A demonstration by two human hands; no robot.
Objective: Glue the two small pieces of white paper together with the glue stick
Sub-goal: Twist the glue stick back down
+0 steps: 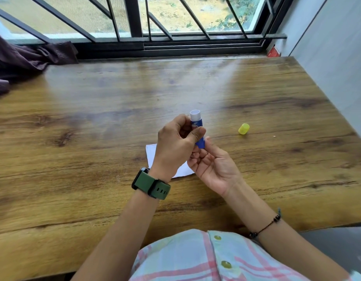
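Note:
A blue glue stick (196, 119) with a white open top stands upright above the table, its cap off. My left hand (175, 145) grips its barrel between thumb and fingers. My right hand (213, 165) holds the stick's bottom end with its fingertips, palm up. The yellow cap (244, 129) lies on the wooden table (94, 138) to the right of the hands. White paper (152, 153) lies flat on the table under my left hand and wrist, mostly hidden; I cannot tell whether it is one piece or two.
A dark cloth (23, 61) is heaped at the table's far left corner. A barred window (155, 21) runs along the far edge. A white wall (337, 57) borders the right side, with a small red object (273, 52) in the far right corner.

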